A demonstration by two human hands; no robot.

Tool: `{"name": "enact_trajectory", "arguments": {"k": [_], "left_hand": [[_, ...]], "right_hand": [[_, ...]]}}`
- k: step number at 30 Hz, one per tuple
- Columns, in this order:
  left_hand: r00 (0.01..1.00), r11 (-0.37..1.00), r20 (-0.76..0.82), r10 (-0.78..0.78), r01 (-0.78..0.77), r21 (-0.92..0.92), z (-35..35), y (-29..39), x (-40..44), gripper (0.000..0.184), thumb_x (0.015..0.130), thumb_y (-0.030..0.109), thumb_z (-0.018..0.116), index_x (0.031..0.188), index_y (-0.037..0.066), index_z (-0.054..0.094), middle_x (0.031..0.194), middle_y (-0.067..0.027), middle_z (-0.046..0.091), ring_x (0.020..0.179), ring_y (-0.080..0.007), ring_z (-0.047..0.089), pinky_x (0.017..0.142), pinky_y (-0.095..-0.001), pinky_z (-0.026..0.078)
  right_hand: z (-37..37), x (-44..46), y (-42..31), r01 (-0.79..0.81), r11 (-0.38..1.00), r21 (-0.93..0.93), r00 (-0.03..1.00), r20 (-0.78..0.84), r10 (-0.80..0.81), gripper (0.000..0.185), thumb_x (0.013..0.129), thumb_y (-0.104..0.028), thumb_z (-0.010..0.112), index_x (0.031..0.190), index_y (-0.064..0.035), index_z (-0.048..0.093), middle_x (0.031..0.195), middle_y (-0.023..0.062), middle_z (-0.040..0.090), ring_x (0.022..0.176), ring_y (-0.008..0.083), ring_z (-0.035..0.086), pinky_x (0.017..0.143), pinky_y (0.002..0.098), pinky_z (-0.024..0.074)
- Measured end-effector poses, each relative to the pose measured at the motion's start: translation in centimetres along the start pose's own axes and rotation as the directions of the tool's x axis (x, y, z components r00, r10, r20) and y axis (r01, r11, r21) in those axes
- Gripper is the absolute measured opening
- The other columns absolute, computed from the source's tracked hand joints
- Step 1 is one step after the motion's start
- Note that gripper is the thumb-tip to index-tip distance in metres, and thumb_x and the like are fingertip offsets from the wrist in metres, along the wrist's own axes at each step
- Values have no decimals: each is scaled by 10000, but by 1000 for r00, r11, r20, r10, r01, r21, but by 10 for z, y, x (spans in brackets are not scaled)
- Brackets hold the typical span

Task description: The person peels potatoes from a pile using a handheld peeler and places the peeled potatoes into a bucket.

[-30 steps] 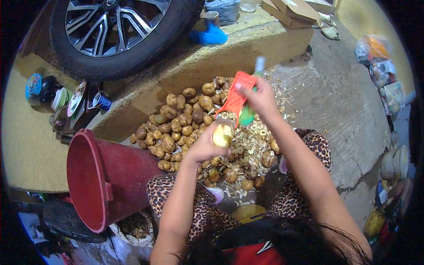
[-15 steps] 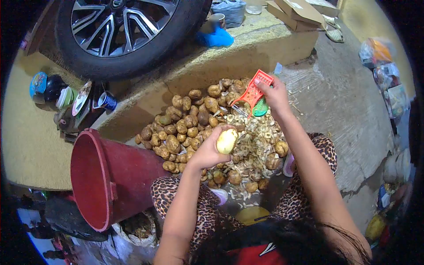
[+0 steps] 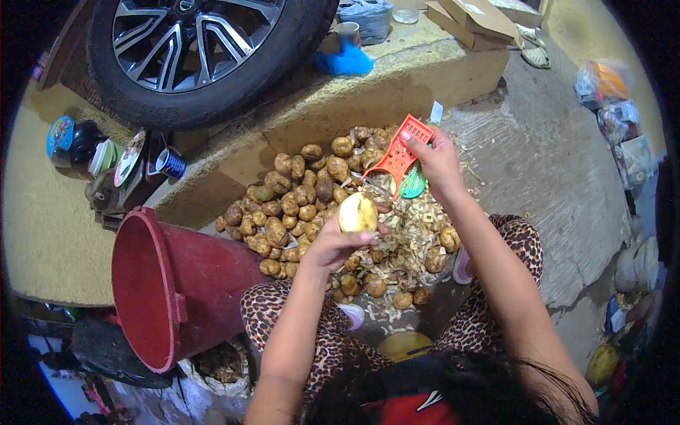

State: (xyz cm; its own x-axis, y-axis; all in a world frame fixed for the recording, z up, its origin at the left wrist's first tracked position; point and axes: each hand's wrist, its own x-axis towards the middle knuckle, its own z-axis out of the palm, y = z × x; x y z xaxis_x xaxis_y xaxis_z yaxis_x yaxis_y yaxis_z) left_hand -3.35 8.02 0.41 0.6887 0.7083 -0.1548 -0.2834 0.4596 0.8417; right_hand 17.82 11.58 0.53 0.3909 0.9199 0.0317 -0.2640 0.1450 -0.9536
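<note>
While a person's legs in leopard-print trousers (image 3: pixel 336 340) frame the bottom centre, a yellow round object (image 3: pixel 404 345) lies between them at the lower edge. Just above, near the middle of the frame, the left hand (image 3: pixel 331 244) has its fingers curled around a pale, mostly peeled oval potato (image 3: pixel 358 212), a brownish patch showing on its right side. To the upper right of it, the right hand (image 3: pixel 440 161) grips an orange-red plastic peeler (image 3: pixel 404 152) — fingers closed narrow on its perforated handle, the forked end pointing down and left, apart from the potato. A flat green piece (image 3: pixel 414 183) shows just below the peeler; whether the hand holds it too, I cannot tell.

Beneath and beyond the hands, pale curled peelings (image 3: pixel 411 227) cover the floor in the centre, beside a heap of unpeeled brown potatoes (image 3: pixel 290 198) on the left. A large dark-red plastic bucket (image 3: pixel 202 290) lies tilted at the lower left, its open mouth facing left. Farther off, a yellowish concrete step (image 3: pixel 425 78) crosses the frame — a black tyre with a silver-spoked wheel (image 3: pixel 234 106) at upper left, brown cardboard boxes (image 3: pixel 482 21) at upper right.
</note>
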Motion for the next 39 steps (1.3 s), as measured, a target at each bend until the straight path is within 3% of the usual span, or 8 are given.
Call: {"name": "enact_trajectory", "arguments": {"k": [2,5,17,21,24,29,35,39], "left_hand": [[988,962,-149,42,-80,-261,4,-8,3,540,804,472,521,1125,42,470,1017,-140,558,765,-237,573,586,-290,484],[957,885,-232,-173,48,-464,-10,-8,11,523,874,499,390,1091,35,496,978,-144,579,711,-255,572,531,-283,489],[829,929,-528,-183,-30,-369,7,-9,16,395,901,375,337,1058,64,524,913,-74,612,719,-192,596,551,-306,484],[901,947,-416,-126,-16,-321,-10,-22,15,361,890,350,359,1007,59,539,853,-88,613,664,-201,582,531,-310,471],[907,951,-398,-137,7,-309,-15,-21,7,354,882,348,372,974,56,551,824,-90,610,646,-203,577,517,-313,466],[771,930,-601,-212,-29,-366,19,1,17,364,870,349,382,953,41,556,794,-88,608,642,-202,577,487,-302,454],[913,909,-355,-202,40,-415,-2,-4,9,378,860,360,393,949,30,553,800,-125,608,649,-232,583,491,-319,457],[916,892,-311,-254,98,-441,-10,-6,7,364,860,362,398,954,50,561,801,-100,617,651,-208,588,491,-322,466]], "right_hand": [[1,1,1,-44,998,53,999,-9,44,212,787,-172,654,893,-29,538,795,29,609,696,89,576,645,239,464],[3,0,4,-84,992,95,996,23,82,208,791,-175,651,893,-27,546,799,33,613,703,93,583,650,243,473],[36,-38,7,157,950,-270,977,185,-108,268,719,-203,710,841,-7,575,739,48,621,672,101,577,616,246,468],[15,-4,11,229,941,-248,972,8,-234,248,735,-186,694,861,-4,582,735,45,619,652,104,572,618,247,472],[-1,15,5,103,986,-134,990,-78,-114,226,746,-176,685,867,-12,587,751,35,615,689,100,568,648,249,469],[32,-37,3,78,982,-171,985,163,-50,212,745,-180,689,847,-24,588,765,19,610,724,91,559,662,260,461],[2,9,8,91,992,-91,991,-95,-99,183,785,-158,645,872,-26,553,737,39,605,689,81,560,630,247,456],[24,-17,-1,-45,993,107,993,114,33,158,794,-160,639,863,-37,566,759,14,605,691,80,560,642,247,455]]}}
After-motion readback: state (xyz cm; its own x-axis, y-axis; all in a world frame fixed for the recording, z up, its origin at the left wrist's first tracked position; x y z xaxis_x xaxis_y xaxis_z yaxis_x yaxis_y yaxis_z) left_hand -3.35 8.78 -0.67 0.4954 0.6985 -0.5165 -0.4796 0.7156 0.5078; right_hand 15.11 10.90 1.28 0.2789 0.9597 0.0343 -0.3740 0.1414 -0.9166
